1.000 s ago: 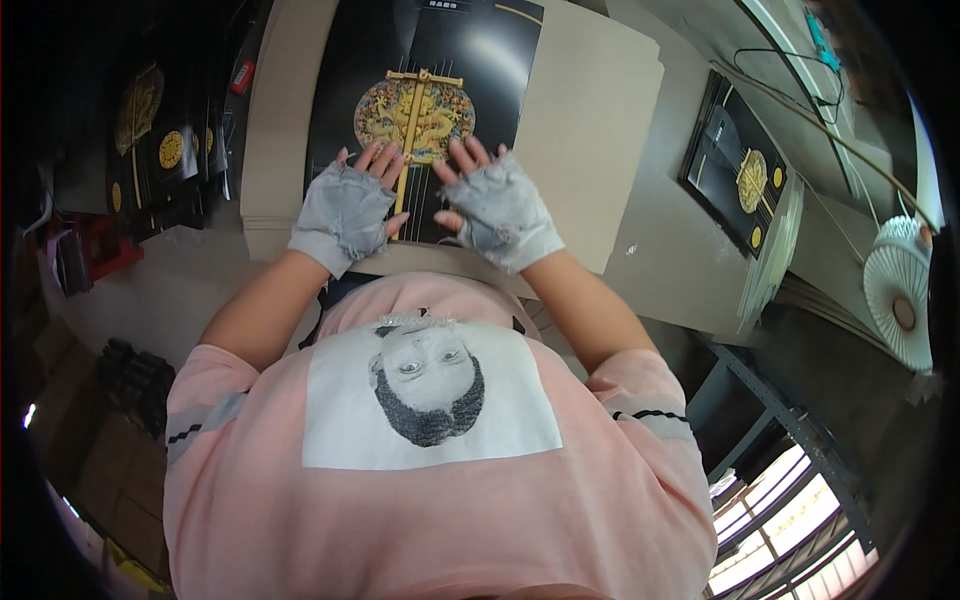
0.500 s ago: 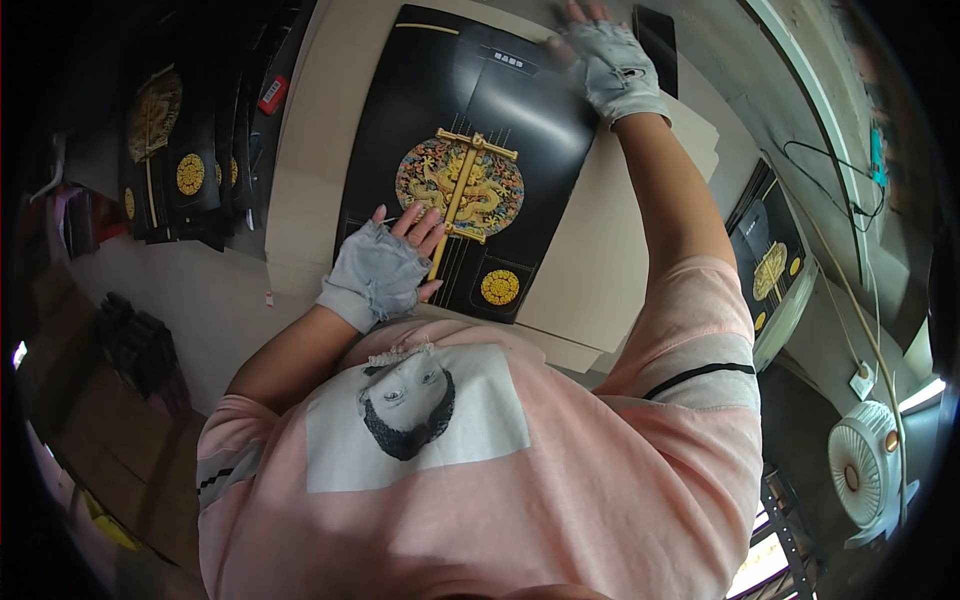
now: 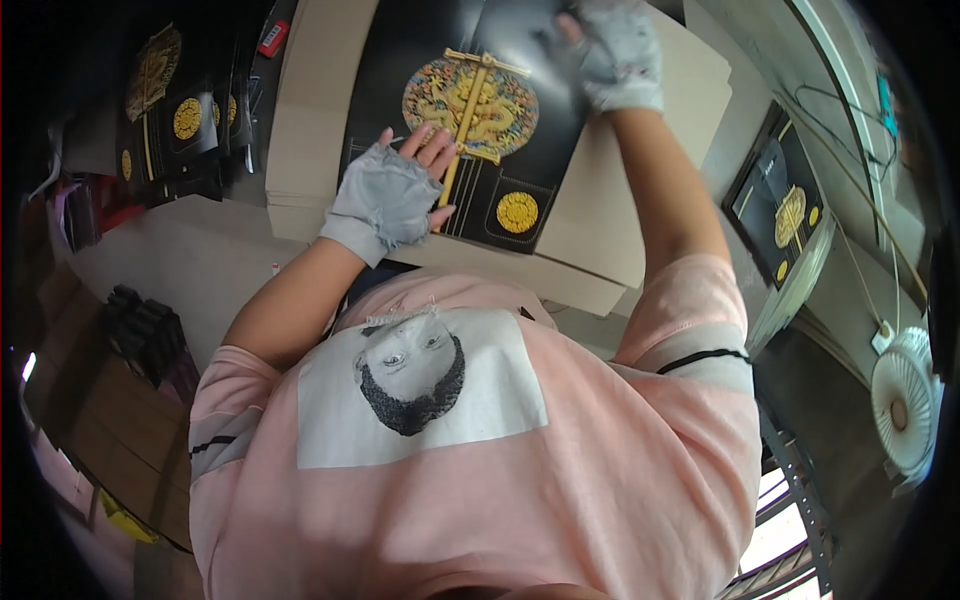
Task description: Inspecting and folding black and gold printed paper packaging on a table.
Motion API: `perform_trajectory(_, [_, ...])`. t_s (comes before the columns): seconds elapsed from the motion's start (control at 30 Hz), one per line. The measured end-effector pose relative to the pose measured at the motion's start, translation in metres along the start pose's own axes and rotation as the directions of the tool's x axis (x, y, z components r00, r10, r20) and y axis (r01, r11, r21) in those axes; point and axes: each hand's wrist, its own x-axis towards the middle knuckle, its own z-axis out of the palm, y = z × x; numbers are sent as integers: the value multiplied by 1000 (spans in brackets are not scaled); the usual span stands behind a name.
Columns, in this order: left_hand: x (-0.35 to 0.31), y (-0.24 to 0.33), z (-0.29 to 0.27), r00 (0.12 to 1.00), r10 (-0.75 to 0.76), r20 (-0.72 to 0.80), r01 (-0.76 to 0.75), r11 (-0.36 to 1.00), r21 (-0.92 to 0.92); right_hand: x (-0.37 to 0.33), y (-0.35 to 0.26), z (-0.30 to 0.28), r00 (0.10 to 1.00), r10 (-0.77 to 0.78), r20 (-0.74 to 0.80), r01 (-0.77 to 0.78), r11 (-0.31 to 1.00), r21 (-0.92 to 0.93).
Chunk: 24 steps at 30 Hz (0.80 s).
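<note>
A glossy black printed sheet (image 3: 545, 75) with a round dragon design and gold bars lies on a stack of beige boards (image 3: 600, 215). My left hand (image 3: 390, 195), in a grey fingerless glove, rests flat with fingers spread on the sheet's near left part, beside the dragon circle. Over the sheet's far right edge is my right hand (image 3: 622, 60), gloved alike and slightly blurred. Its thumb stands out to the left, and the other fingertips run out of the top of the picture. I see nothing held in either hand.
More black printed pieces (image 3: 190, 120) stand at the left, near a small red object (image 3: 272, 38). Another dark printed stack (image 3: 780, 205) is at the right. A white fan (image 3: 905, 400) and cables (image 3: 845, 150) are on the far right. Dark bundled items (image 3: 140, 330) sit lower left.
The view has shifted, so the sheet and boards appear higher. My right hand stays by the sheet's far right edge, and its fingertips have left the picture. My left hand stays on the sheet.
</note>
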Motion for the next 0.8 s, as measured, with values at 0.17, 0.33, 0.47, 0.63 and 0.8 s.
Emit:
perform_trajectory(0.17, [-11,5,7,997,-48,-57,51,997,59,-108,-92,-43,915,-168,367,220,970,-104])
perform_trajectory(0.33, [-11,8,8,995,-37,-96,47,993,111,-205,-154,-63,898,-99,429,64,993,95])
perform_trajectory(0.47, [-12,8,8,989,-18,-147,44,982,181,-262,-179,-58,873,-182,453,70,965,253])
perform_trajectory(0.63, [-20,21,-18,996,19,-92,-2,983,183,-274,-153,-86,979,30,203,-128,861,491])
perform_trajectory(0.8, [-40,28,-12,991,107,-83,-94,984,151,-260,-57,-78,760,629,164,-649,721,244])
